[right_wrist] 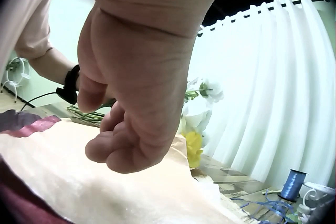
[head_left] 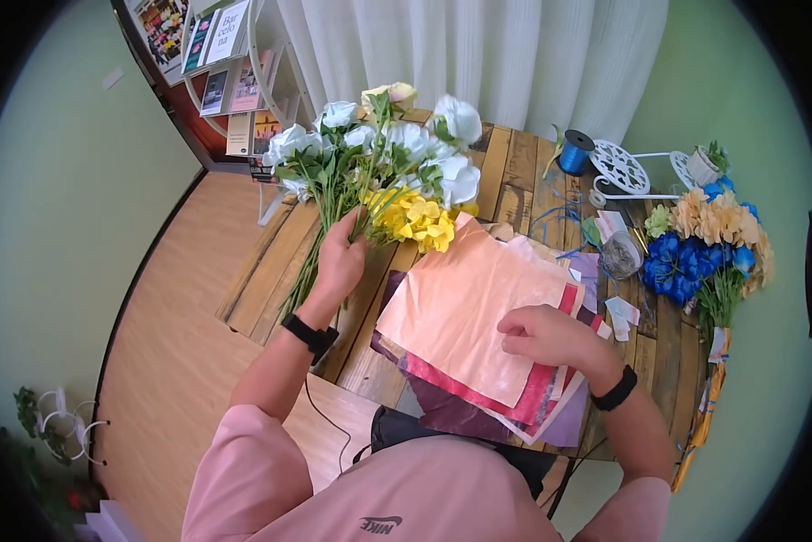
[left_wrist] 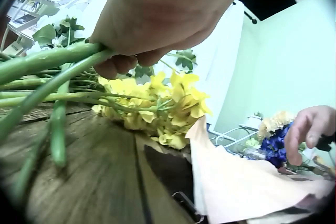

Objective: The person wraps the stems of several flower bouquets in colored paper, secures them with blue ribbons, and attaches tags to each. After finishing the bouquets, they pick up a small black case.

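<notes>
My left hand [head_left: 341, 260] grips green flower stems [left_wrist: 63, 71] at the left of the table. White artificial roses [head_left: 406, 140] spread beyond that hand, and a cluster of yellow flowers [head_left: 419, 221] lies just right of its fingers. Over a stack of wrapping paper hovers my right hand [head_left: 550, 334], fingers loosely curled and holding nothing. The peach sheet [head_left: 464, 307] on top lies beneath it, with crimson sheets [head_left: 464, 384] and purple sheets [head_left: 564, 429] showing at the edges. In the right wrist view the right hand [right_wrist: 142, 92] hides part of the peach sheet.
Right of the papers lies a bouquet of blue and peach flowers [head_left: 686, 266]. Behind are a blue ribbon spool [head_left: 575, 154] with loose ribbon, a white metal stand [head_left: 621, 170] and a clear roll [head_left: 621, 256]. A white curtain [head_left: 478, 59] hangs at the table's far edge.
</notes>
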A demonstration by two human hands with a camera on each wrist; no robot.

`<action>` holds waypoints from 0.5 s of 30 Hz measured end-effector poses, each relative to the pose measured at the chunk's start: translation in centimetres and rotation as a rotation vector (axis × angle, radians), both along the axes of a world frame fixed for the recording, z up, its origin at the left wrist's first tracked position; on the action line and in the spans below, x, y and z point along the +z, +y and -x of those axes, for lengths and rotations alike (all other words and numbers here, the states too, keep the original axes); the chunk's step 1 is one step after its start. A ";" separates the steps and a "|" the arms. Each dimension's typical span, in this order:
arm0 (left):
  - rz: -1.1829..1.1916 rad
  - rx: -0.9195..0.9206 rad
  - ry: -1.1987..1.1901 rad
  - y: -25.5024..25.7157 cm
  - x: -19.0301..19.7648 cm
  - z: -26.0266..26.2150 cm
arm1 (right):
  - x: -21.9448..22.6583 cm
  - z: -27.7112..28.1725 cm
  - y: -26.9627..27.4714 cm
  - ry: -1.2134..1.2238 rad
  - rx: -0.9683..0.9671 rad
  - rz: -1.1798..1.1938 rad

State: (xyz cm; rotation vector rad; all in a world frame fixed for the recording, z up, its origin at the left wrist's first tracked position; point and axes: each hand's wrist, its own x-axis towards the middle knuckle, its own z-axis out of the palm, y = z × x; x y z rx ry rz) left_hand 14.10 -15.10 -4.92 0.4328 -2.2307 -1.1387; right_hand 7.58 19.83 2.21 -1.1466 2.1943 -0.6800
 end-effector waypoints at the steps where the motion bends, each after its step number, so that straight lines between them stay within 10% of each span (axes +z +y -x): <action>1: -0.001 0.000 0.001 0.3 0.4 0.0 | 0.1 0.0 -0.4 0.001 0.000 -0.001; 10: 0.106 -0.129 0.278 6.7 5.2 -0.6 | -0.9 -1.4 -5.9 -0.252 -0.137 0.348; 15: 0.240 -0.426 0.304 13.6 7.1 -2.1 | 1.8 -2.5 -8.5 -0.741 -0.368 0.938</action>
